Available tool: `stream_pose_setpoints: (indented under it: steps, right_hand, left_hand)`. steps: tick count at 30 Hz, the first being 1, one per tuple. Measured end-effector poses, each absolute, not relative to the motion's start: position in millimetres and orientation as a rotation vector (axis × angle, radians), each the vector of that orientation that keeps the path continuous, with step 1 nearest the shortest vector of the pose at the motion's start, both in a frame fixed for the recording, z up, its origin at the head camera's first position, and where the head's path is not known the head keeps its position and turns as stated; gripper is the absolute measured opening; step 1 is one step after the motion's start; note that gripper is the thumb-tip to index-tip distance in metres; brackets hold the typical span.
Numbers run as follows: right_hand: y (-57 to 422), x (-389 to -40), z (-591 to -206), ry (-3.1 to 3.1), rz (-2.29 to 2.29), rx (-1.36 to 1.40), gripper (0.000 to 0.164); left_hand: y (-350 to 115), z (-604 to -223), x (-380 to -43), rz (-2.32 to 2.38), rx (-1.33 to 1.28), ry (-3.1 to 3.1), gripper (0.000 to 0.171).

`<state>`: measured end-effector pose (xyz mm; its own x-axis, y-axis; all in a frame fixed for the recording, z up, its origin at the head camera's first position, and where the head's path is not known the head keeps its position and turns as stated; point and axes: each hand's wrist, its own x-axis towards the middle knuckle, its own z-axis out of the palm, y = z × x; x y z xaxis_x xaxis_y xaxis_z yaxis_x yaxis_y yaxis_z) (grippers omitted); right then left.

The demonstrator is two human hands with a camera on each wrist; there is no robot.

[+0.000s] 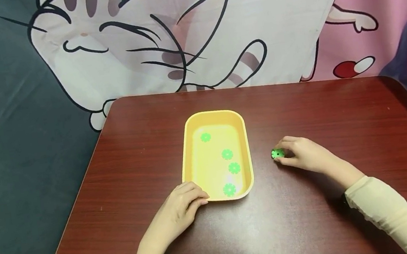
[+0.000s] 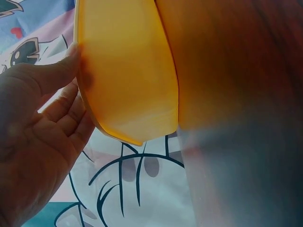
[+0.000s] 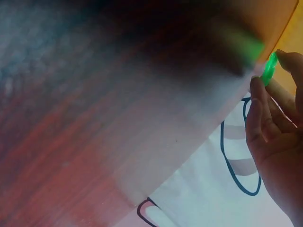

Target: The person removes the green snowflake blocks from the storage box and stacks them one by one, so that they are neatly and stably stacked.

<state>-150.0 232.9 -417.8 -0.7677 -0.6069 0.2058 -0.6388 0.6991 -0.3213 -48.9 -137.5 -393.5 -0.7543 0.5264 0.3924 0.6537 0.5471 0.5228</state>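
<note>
The right grip pinches a green, notched, plastic-looking disc at three o'clock from the yellow, rounded-rectangular, plastic-looking tray, whose seven-o'clock corner the left grip holds; seemingly the pick-up step, so the next move likely calls for a nine-o'clock carry.

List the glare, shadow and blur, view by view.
Head: pale glare on the table below the tray, a shadow alongside the right arm; left wrist: the tray's wall looks lit through, the table blurs and turns hazy at lower right; right wrist: the table is smeared, darkest along the top, with a blurred green patch, likely a reflection, beside the green disc.
</note>
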Motion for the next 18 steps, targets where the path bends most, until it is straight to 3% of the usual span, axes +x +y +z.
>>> stream_pose_setpoints:
  steps: [18]
  right_hand:
    - [230.0,-149.5,-421.6,-2.855,0.502,1.039,0.021]
  left_hand:
    - [-139.0,-396.1,-50.3,-1.018,-1.015,-2.544,0.003]
